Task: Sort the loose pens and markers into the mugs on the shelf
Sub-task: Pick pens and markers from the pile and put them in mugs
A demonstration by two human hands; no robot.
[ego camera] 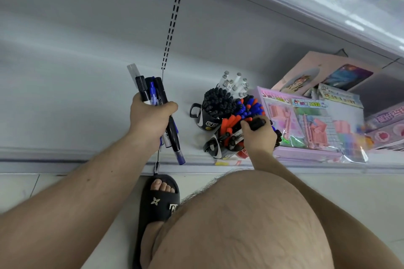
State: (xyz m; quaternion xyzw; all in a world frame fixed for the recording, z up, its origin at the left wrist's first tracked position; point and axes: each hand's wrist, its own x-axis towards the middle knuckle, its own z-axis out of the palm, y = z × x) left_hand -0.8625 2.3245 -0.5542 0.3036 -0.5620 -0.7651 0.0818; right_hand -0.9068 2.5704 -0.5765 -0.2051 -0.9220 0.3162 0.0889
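Two black mugs sit on the white shelf (87,133): rear mug (206,119) packed with black-capped pens, front mug (220,148) with red- and black-capped markers, blue and red ones between. Left hand (150,119) clenches a bundle of pens and markers (157,102), held left of the mugs. Right hand (259,137) grips a black marker (256,125) over the front mug. Pink toy packs (306,124) lie just right.

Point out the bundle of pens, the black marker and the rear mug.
bundle of pens (153,91), head view, blue pen above the left hand's fist.
black marker (258,125), head view, its black barrel.
rear mug (204,121), head view, its wall.
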